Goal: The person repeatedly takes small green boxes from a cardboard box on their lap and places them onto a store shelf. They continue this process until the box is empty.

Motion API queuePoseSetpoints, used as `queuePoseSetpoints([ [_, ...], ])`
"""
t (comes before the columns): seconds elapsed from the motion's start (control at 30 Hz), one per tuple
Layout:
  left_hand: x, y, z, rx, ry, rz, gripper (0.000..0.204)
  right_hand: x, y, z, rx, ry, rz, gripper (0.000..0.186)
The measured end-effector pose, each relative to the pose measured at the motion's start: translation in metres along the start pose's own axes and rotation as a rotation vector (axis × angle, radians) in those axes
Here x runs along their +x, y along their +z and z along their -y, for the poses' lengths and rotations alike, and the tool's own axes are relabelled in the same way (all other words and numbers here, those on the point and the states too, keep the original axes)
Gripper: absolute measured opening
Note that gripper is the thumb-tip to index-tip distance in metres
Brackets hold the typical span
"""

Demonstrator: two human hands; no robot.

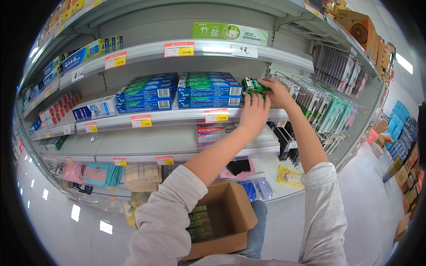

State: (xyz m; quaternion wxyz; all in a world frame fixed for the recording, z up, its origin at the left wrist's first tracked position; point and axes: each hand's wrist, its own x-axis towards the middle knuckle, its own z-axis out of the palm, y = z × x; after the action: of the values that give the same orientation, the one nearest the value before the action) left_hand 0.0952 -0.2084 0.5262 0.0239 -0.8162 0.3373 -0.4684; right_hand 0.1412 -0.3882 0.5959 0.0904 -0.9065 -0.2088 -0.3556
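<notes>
On the middle shelf [168, 116], a small stack of dark green toothpaste boxes [251, 84] stands at the right end of the toothpaste rows. My right hand [277, 92] lies over its top and right side, fingers bent onto the upper box. Just below, my left hand [255, 116] reaches up with fingers stretched against the front of the stack, hiding part of it. Blue-and-green toothpaste boxes [209, 91] are piled immediately to the left, and another blue pile [146, 93] stands beyond them. Below my arms, an open cardboard box [239, 206] holds several green toothpaste boxes [199, 224].
Toothbrush packs [315, 99] hang on hooks to the right of my hands. Price tags [216, 115] line the shelf edge, and another shelf [222, 48] juts out above. Folded towels [102, 174] lie low on the left. Stacked cartons [406, 173] stand across the aisle at right.
</notes>
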Motion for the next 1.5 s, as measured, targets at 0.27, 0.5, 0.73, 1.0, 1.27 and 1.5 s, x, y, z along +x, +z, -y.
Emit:
queuePoseSetpoints([
  [0.27, 0.001, 0.002, -0.006, 0.096, -0.015, 0.071, 0.077, 0.009, 0.011, -0.019, 0.201, 0.001, 0.241, 0.049],
  [0.5, -0.011, 0.008, 0.001, 0.045, -0.004, -0.019, 0.078, 0.006, 0.003, 0.001, 0.293, 0.124, 0.406, 0.042],
  [0.73, -0.011, 0.009, 0.000, -0.005, -0.018, -0.013, 0.080, 0.005, 0.005, -0.003, 0.289, 0.070, 0.355, 0.040],
  [1.0, -0.017, -0.002, -0.001, -0.168, -0.005, -0.288, 0.068, 0.012, 0.002, 0.002, 0.335, 0.097, 0.324, 0.042],
  [1.27, -0.149, -0.037, -0.042, -0.900, 0.378, 0.150, 0.015, -0.042, 0.017, 0.061, 0.526, 0.225, -0.588, 0.023],
  [1.5, -0.300, 0.027, -0.081, -1.119, 0.066, 0.792, 0.013, -0.230, 0.075, 0.210, 1.059, 0.207, 0.047, 0.013],
])
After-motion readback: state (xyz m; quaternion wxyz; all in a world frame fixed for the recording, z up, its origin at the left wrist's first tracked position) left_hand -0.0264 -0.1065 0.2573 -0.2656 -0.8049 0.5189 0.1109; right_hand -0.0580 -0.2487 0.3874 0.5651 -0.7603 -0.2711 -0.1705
